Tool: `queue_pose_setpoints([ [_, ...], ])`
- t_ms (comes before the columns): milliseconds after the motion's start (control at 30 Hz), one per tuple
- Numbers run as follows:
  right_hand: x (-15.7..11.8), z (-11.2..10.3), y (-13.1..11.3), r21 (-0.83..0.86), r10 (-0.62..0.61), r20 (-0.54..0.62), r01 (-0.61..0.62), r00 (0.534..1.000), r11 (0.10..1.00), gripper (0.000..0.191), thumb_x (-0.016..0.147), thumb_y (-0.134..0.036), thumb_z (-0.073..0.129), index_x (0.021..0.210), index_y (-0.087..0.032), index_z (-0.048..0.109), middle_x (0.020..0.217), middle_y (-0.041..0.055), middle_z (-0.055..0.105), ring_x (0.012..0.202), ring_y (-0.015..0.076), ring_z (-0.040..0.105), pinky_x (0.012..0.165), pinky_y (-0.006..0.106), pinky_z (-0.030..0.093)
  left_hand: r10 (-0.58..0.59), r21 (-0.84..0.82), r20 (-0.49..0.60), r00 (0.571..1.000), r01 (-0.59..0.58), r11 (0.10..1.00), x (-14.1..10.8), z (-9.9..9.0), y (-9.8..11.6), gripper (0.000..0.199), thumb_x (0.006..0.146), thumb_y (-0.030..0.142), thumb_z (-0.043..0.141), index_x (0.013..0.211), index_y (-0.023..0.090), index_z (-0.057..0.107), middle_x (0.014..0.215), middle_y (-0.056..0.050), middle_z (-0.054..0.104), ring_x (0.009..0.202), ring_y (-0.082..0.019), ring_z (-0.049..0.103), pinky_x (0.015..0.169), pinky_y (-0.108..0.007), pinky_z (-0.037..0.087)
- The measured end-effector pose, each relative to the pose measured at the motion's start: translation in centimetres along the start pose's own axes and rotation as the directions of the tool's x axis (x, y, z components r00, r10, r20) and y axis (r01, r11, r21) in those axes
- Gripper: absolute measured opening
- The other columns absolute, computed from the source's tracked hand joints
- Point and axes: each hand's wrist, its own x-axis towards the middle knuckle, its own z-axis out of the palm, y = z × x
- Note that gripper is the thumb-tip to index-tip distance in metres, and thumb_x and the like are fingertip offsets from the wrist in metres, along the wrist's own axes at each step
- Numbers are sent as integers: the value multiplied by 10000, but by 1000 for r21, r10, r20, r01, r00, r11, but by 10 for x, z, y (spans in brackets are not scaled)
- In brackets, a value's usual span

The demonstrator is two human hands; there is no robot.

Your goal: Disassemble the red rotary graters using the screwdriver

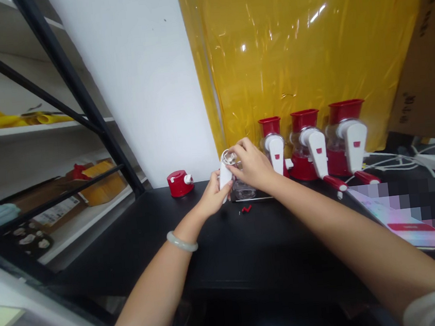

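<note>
My left hand is closed around a white crank handle, held upright above the black table. At the handle's round upper end, my right hand pinches a small white part; its exact shape is hard to make out. Just behind and below my hands stands a clear plastic piece, partly covered by them. A small red zigzag part lies on the tabletop in front. To the left sits a round red base with a white knob on its side.
Several red-and-white rotary graters stand at the back right, with white cables behind. A printed sheet lies on the right of the black table. At left rises a black-framed shelf. Yellow plastic film hangs behind.
</note>
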Motion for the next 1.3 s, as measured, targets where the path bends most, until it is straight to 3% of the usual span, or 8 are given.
queue_pose_setpoints([
  [133, 1, -1, 1, 13, -11, -11, 12, 1000, 1000, 387, 878, -245, 663, 1259, -193, 617, 1273, 156, 571, 1196, 306, 571, 937, 430, 497, 14, 9, 5, 1000, -14, 1000, 0, 0, 2, 505, 910, 567, 652, 1132, 203, 380, 695, 79, 554, 534, -109, 533, 556, -256, 425],
  [300, 0, 4, 4, 48, -37, 84, 33, 996, 998, 463, 912, -211, 611, 1374, -207, 570, 1293, 135, 645, 1223, 298, 574, 1009, 461, 479, -64, -15, 3, 998, 64, 998, 1, -3, 1, 502, 852, 526, 709, 1081, 220, 383, 736, 49, 613, 523, -133, 580, 519, -258, 435],
  [467, 0, 5, 8, 29, -24, 115, 21, 993, 999, 469, 908, -228, 622, 1375, -215, 572, 1275, 134, 662, 1212, 303, 589, 1003, 470, 481, -129, 198, -136, 982, 154, 968, 3, -15, -2, 348, 843, 376, 678, 1006, 238, 403, 712, 30, 651, 555, -179, 622, 553, -283, 458],
  [533, 1, 4, 9, 15, -8, 112, 6, 994, 1000, 452, 921, -250, 609, 1368, -198, 573, 1279, 146, 652, 1213, 305, 592, 999, 465, 481, -126, 369, -225, 966, 204, 907, 4, -24, -3, 292, 850, 318, 658, 1008, 235, 426, 747, 6, 679, 628, -202, 657, 609, -296, 469],
  [667, 2, 1, 10, -45, 33, 128, -27, 991, 999, 370, 952, -291, 560, 1296, -164, 611, 1251, 165, 644, 1169, 310, 605, 960, 452, 483, -206, 625, -321, 924, 371, 687, 7, -43, -8, 249, 914, 349, 597, 1080, 201, 485, 920, -91, 742, 817, -252, 706, 688, -309, 471],
  [933, 1, 6, 18, -187, 120, 191, -84, 974, 979, 320, 956, -349, 545, 1200, -170, 651, 1171, 160, 648, 1110, 323, 598, 912, 460, 469, -464, 838, -339, 819, 486, 246, 4, -59, -10, 437, 905, 396, 587, 1217, 91, 572, 1240, -270, 698, 1120, -385, 701, 817, -371, 497],
  [1100, 1, 6, 21, -202, 148, 201, -107, 968, 974, 342, 970, -378, 532, 1212, -167, 650, 1163, 177, 647, 1126, 333, 595, 912, 467, 476, -489, 828, -396, 777, 533, 176, 2, -68, -5, 478, 855, 387, 616, 1230, 90, 619, 1265, -276, 693, 1147, -409, 693, 856, -410, 516],
  [1300, -2, 11, 28, -217, 173, 234, -122, 957, 969, 395, 987, -427, 502, 1251, -170, 643, 1159, 182, 652, 1127, 336, 608, 914, 473, 491, -561, 795, -440, 701, 595, 120, 0, -86, -5, 376, 780, 338, 672, 1087, 125, 715, 1206, -252, 733, 1125, -385, 707, 842, -376, 525],
])
